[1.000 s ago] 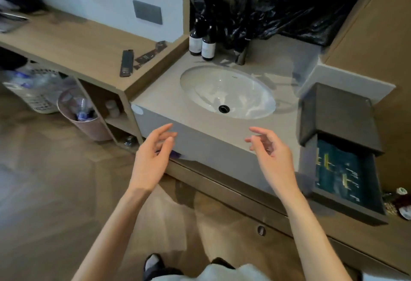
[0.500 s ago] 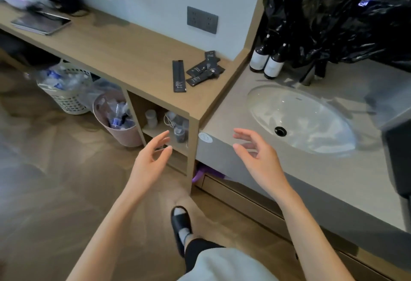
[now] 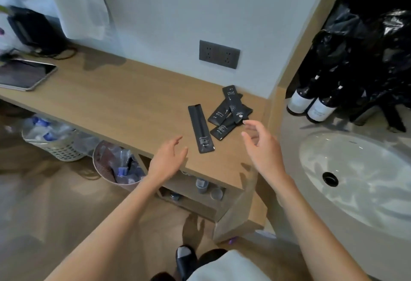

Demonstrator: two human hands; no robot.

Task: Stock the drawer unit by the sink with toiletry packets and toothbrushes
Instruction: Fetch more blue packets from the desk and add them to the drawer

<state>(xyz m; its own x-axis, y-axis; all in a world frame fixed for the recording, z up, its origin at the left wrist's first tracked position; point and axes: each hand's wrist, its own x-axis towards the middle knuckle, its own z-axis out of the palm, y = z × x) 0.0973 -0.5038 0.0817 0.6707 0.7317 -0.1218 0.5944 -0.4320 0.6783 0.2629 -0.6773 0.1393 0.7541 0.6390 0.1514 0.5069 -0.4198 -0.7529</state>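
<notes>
Now, over the wooden counter (image 3: 111, 102), my left hand (image 3: 168, 160) hovers with its fingers loosely spread, holding nothing, just short of a long black packet (image 3: 201, 129). Right of that lies a heap of short black packets (image 3: 231, 111); two read "TOOTH BRUSH". My right hand (image 3: 264, 149) hangs open and empty, fingertips near the heap.

- Left hand (image 3: 168, 161): extended forward, palm turned inward to the right, fingers nearly straight and loosely spread, holding nothing.
- Right hand (image 3: 265, 149): extended forward, a little higher in the frame, palm facing left, fingers slightly curled and apart, holding nothing.
- Both forearms are bare and stretched out from the lower edge, hands apart, palms facing each other.
</notes>
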